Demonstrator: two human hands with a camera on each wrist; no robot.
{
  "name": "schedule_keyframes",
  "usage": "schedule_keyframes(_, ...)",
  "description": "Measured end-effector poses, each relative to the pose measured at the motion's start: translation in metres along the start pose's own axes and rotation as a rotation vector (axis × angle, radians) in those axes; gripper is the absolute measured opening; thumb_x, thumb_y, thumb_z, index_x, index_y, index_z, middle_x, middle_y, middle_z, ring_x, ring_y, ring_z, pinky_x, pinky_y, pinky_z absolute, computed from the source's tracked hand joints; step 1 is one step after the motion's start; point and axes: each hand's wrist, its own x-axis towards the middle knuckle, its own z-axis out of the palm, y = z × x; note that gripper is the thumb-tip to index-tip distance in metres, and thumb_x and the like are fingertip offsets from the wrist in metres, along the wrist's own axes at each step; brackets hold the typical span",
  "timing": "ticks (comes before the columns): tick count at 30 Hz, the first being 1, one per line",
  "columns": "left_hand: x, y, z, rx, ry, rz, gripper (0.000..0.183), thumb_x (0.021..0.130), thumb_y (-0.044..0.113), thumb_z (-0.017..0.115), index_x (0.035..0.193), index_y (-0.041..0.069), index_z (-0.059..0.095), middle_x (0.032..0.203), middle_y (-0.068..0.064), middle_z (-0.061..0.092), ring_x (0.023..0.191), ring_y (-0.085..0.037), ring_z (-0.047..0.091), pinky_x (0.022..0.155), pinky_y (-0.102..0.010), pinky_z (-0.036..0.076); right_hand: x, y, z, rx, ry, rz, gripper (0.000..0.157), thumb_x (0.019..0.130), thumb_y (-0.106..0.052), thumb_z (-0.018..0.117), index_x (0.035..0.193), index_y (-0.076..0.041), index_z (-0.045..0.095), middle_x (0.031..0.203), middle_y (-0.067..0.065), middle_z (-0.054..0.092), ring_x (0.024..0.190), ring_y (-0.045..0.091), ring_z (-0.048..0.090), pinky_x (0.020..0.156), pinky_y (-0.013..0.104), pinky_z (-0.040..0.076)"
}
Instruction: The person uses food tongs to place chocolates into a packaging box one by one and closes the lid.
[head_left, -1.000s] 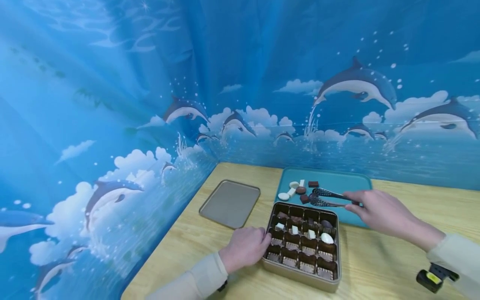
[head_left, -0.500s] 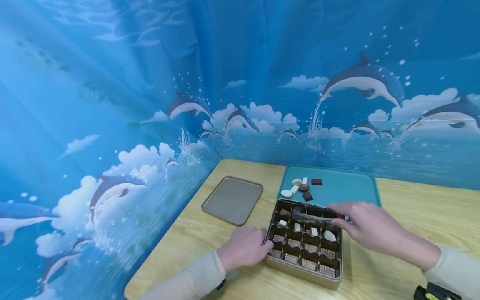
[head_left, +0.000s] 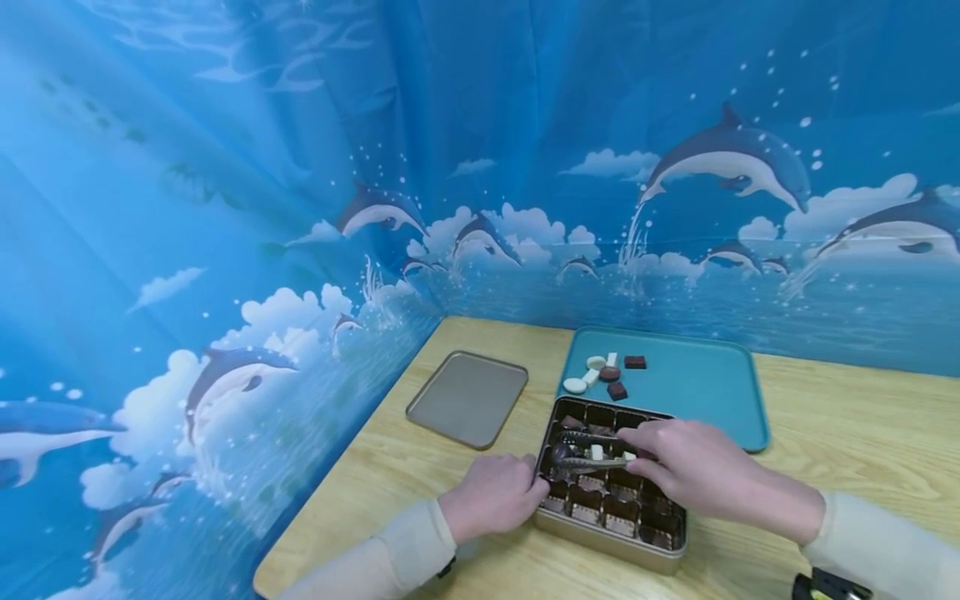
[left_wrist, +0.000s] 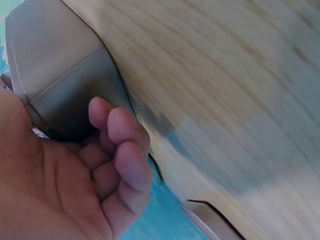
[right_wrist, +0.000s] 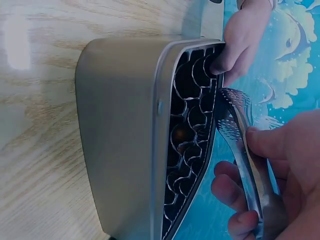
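My right hand (head_left: 701, 467) grips a pair of metal tongs (right_wrist: 245, 155) with perforated tips. Between the tips sits a round dark chocolate (head_left: 561, 452), over the left column of a tin (head_left: 607, 543) with a brown divided insert. Some compartments hold dark and white chocolates, partly covered by the tongs and hand; the front ones look bare. My left hand (head_left: 491, 497) holds the tin's left edge, its thumb over the rim. The left wrist view shows its fingers (left_wrist: 129, 162) curled beside the tin wall.
A teal tray (head_left: 697, 375) behind the tin bears several white and dark chocolates (head_left: 609, 375) at its left end. The flat tin lid (head_left: 468, 400) lies on the wooden table (head_left: 862, 433) at left. A dolphin-print curtain (head_left: 487, 125) borders the table.
My right hand carried the tongs and a dark chocolate from the teal tray toward me and left, over the tin's left column. The left hand kept its hold on the edge.
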Motion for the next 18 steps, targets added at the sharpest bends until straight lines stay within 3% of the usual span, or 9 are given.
schedule_keyframes(5, -0.001, 0.0, 0.0, -0.014, -0.001, -0.001, 0.036, 0.104, 0.037, 0.04, 0.073, 0.02, 0.05, 0.061, 0.004, 0.047, 0.051, -0.011, 0.046, 0.047, -0.029, 0.038, 0.001, -0.001, 0.0, 0.042, -0.046, 0.027, 0.041, 0.096, -0.028, 0.068, 0.132, -0.009, 0.065, 0.122, 0.005, 0.072, 0.107, 0.027, 0.07, 0.082, 0.046, 0.058)
schedule_keyframes(10, 0.0, 0.0, 0.0, -0.021, -0.007, -0.006, 0.036, 0.104, 0.037, 0.04, 0.074, 0.02, 0.05, 0.059, 0.005, 0.045, 0.049, -0.01, 0.044, 0.047, -0.027, 0.038, 0.001, 0.003, -0.001, 0.04, 0.003, 0.016, 0.043, 0.095, -0.029, 0.069, 0.131, -0.008, 0.065, 0.122, 0.007, 0.072, 0.103, 0.025, 0.071, 0.084, 0.045, 0.058)
schedule_keyframes(13, 0.0, 0.001, 0.0, -0.016, -0.017, -0.004, 0.036, 0.104, 0.036, 0.039, 0.075, 0.02, 0.05, 0.059, 0.006, 0.044, 0.048, -0.01, 0.043, 0.045, -0.026, 0.037, 0.002, 0.008, -0.005, 0.043, 0.026, 0.017, 0.046, 0.094, -0.028, 0.07, 0.132, -0.004, 0.064, 0.116, 0.008, 0.073, 0.087, 0.014, 0.07, 0.079, 0.04, 0.059)
schedule_keyframes(16, -0.001, 0.001, 0.0, -0.005, -0.025, 0.002, 0.036, 0.105, 0.035, 0.039, 0.074, 0.019, 0.049, 0.06, 0.005, 0.044, 0.048, -0.01, 0.043, 0.044, -0.027, 0.037, 0.004, 0.017, -0.01, 0.056, 0.04, 0.047, 0.048, 0.095, -0.026, 0.069, 0.134, 0.001, 0.06, 0.105, 0.009, 0.074, 0.061, 0.003, 0.056, 0.063, 0.029, 0.055)
schedule_keyframes(18, -0.001, 0.002, 0.0, 0.002, -0.03, 0.002, 0.037, 0.106, 0.035, 0.038, 0.074, 0.019, 0.049, 0.06, 0.005, 0.044, 0.048, -0.011, 0.043, 0.044, -0.027, 0.037, 0.006, 0.025, -0.014, 0.057, 0.051, 0.068, 0.049, 0.095, -0.025, 0.068, 0.135, 0.002, 0.059, 0.103, 0.01, 0.074, 0.054, 0.002, 0.05, 0.057, 0.027, 0.051)
